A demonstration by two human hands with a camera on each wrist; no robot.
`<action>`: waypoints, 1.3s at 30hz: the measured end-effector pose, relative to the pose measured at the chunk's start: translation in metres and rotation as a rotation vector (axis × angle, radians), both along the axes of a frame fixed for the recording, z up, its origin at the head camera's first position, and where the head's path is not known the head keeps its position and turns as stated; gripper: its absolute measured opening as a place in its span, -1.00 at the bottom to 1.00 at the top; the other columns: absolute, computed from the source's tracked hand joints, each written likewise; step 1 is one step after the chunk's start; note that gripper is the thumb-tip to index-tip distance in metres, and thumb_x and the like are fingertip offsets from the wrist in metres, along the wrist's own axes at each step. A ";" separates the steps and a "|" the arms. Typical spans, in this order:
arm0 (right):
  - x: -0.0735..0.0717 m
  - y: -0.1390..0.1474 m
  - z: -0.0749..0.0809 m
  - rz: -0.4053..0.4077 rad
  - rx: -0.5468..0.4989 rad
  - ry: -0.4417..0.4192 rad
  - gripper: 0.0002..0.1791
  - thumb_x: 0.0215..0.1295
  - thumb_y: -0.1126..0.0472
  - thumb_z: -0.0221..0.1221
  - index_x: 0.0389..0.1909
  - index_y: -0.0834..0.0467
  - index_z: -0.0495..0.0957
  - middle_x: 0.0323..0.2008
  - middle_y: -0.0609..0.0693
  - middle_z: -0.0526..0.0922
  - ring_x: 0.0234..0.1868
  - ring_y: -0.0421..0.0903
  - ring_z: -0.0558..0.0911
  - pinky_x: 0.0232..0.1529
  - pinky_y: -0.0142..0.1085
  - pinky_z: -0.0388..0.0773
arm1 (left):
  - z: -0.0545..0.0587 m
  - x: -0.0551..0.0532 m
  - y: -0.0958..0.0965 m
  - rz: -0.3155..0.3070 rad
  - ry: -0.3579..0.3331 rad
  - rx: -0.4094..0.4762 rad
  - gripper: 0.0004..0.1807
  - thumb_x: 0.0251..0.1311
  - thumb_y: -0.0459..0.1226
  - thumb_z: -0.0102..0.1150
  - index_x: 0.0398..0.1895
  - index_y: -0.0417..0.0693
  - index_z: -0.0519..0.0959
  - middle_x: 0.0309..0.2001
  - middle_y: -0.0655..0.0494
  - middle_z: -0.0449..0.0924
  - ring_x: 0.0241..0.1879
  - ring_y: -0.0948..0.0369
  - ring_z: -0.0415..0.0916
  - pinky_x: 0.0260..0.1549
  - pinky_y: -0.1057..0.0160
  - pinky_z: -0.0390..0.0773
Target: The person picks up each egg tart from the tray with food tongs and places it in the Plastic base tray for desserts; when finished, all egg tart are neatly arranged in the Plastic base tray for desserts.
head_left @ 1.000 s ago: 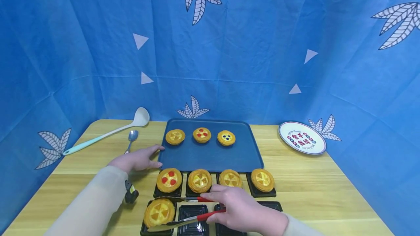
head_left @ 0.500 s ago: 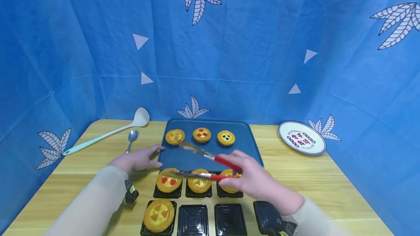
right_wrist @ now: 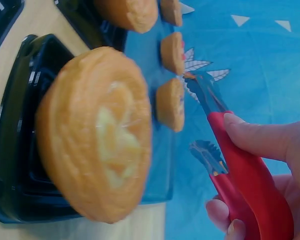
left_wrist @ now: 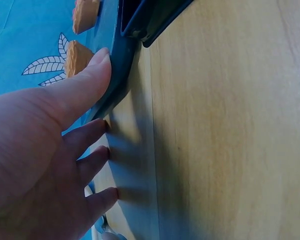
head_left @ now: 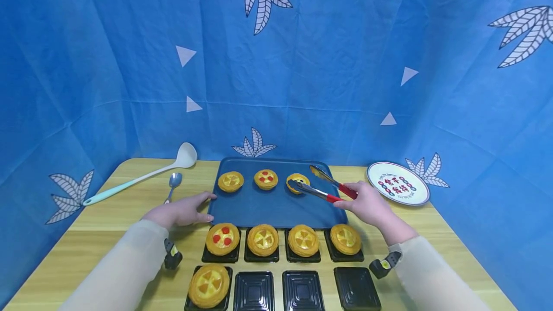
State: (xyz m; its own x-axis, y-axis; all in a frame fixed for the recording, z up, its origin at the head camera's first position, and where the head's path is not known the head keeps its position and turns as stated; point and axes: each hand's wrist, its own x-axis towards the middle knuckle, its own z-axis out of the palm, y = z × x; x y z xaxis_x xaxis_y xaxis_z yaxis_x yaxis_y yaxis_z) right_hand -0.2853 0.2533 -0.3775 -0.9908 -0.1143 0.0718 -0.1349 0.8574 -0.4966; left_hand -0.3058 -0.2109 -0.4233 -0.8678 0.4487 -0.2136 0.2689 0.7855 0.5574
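Right hand (head_left: 367, 203) is at the right edge of the blue tray (head_left: 268, 210), grip clamped on the red handles of the tongs (head_left: 333, 198). Tongs reach in over the tray's right half, metal ends apart: one overlaps the front of the blue-dot tart (head_left: 298, 177) in the head view, the other hangs farther back, toward the tray's rear right corner. Can't tell whether metal touches tart.

Left hand (head_left: 183, 210) is at the tray's left edge: grip apart, fingers spread, thumb on the rim per the left wrist view.

On the tray, along its rear half: wedge tart (head_left: 231, 182) at left, red-dot tart (head_left: 265, 180) mid, blue-dot tart right of those.

Just in front of the tray: row of four bigger tarts in black boxes. Red-topped big tart (head_left: 222, 239) at the left end, then three wedge-topped big tarts (head_left: 262, 240). Farther in front of the tray: second row of black boxes (head_left: 303, 292), leftmost one carrying another big tart (head_left: 209, 285).

Left of tray: spoon (head_left: 174, 180) near, ladle (head_left: 185, 157) farther out. Right of tray: white plate (head_left: 398, 183) with red print, apart from it. Behind tray: blue curtain (head_left: 276, 61). Wooden surface (head_left: 432, 244) under tray.
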 end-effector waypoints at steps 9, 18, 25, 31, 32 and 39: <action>-0.006 -0.004 -0.016 -0.016 0.036 -0.026 -0.29 0.14 0.02 0.44 0.24 0.32 0.51 -0.19 0.13 0.58 -0.30 0.01 0.52 -0.30 -0.14 0.50 | -0.002 -0.002 0.000 0.003 -0.003 -0.010 -0.26 0.28 -0.07 0.27 0.44 -0.16 0.25 0.44 -0.38 0.10 0.39 -0.32 0.05 0.31 -0.29 0.14; -0.008 -0.009 -0.021 -0.006 0.043 0.029 -0.38 0.16 0.05 0.42 0.18 0.30 0.57 -0.30 0.02 0.56 -0.36 -0.02 0.47 -0.39 -0.22 0.43 | -0.003 -0.002 0.000 0.015 -0.003 -0.020 -0.28 0.30 -0.08 0.26 0.43 -0.13 0.26 0.44 -0.37 0.10 0.39 -0.32 0.06 0.31 -0.29 0.14; 0.005 -0.016 0.000 0.089 -0.062 0.087 -0.42 0.15 0.08 0.44 0.16 0.25 0.60 -0.29 -0.01 0.57 -0.33 -0.02 0.48 -0.41 -0.24 0.46 | -0.002 -0.002 0.000 0.013 -0.001 -0.027 -0.27 0.30 -0.06 0.25 0.44 -0.12 0.25 0.45 -0.37 0.09 0.40 -0.32 0.05 0.31 -0.29 0.13; 0.039 -0.031 0.027 0.222 -0.178 0.058 -0.41 0.13 0.00 0.44 0.19 0.11 0.61 -0.16 -0.05 0.60 -0.25 -0.05 0.54 -0.33 -0.23 0.57 | -0.001 -0.002 0.001 0.013 -0.009 -0.021 -0.27 0.30 -0.06 0.26 0.44 -0.13 0.25 0.44 -0.38 0.09 0.39 -0.33 0.05 0.30 -0.30 0.14; 0.045 -0.033 0.031 0.254 -0.200 0.040 -0.41 0.14 -0.01 0.43 0.20 0.09 0.60 -0.13 -0.05 0.61 -0.23 -0.05 0.55 -0.32 -0.23 0.59 | -0.001 -0.002 0.001 0.008 -0.005 -0.021 -0.27 0.30 -0.06 0.26 0.43 -0.13 0.25 0.44 -0.39 0.09 0.38 -0.34 0.06 0.29 -0.31 0.15; 0.077 -0.042 0.041 0.499 -0.283 -0.041 -0.47 0.16 0.10 0.42 0.19 0.02 0.61 -0.17 -0.12 0.60 -0.25 -0.03 0.52 -0.42 -0.30 0.56 | 0.001 0.000 0.001 -0.001 0.001 -0.014 -0.28 0.28 -0.08 0.27 0.42 -0.16 0.26 0.43 -0.41 0.10 0.38 -0.35 0.06 0.28 -0.32 0.15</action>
State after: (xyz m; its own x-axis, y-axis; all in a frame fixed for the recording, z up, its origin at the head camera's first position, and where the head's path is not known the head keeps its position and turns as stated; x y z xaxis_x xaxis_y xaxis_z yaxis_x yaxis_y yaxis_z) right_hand -0.2083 0.2113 -0.3366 -0.8243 -0.5509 0.1305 -0.4652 0.5277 -0.7107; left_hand -0.3060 -0.2099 -0.4224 -0.8674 0.4468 -0.2193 0.2702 0.7928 0.5463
